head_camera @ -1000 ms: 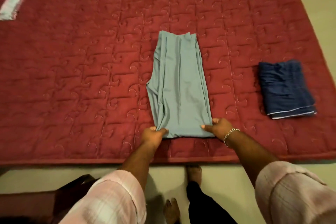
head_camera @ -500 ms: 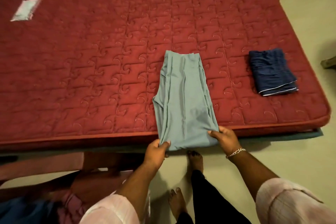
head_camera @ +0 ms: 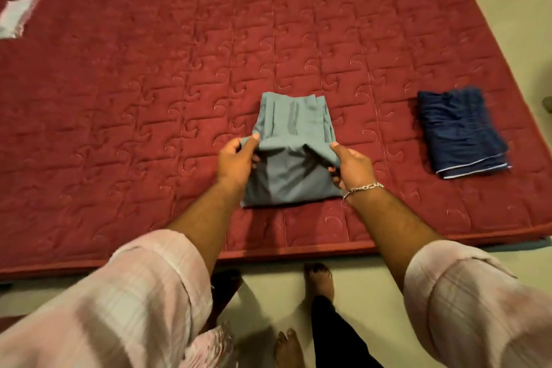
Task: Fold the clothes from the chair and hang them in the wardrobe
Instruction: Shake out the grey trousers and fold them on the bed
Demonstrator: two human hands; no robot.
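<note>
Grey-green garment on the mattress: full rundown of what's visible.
The grey-green garment is smooth, thin-looking cloth with lengthwise pleats, lying on the red quilted mattress near its front edge. Its near end is lifted and doubled toward the far end. The left hand and right hand pinch the two lifted corners.

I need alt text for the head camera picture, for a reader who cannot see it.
Two hands, left hand and right hand, grip the near end of a grey-green garment and fold it over itself on a red quilted mattress. A folded dark blue garment lies to the right.
</note>
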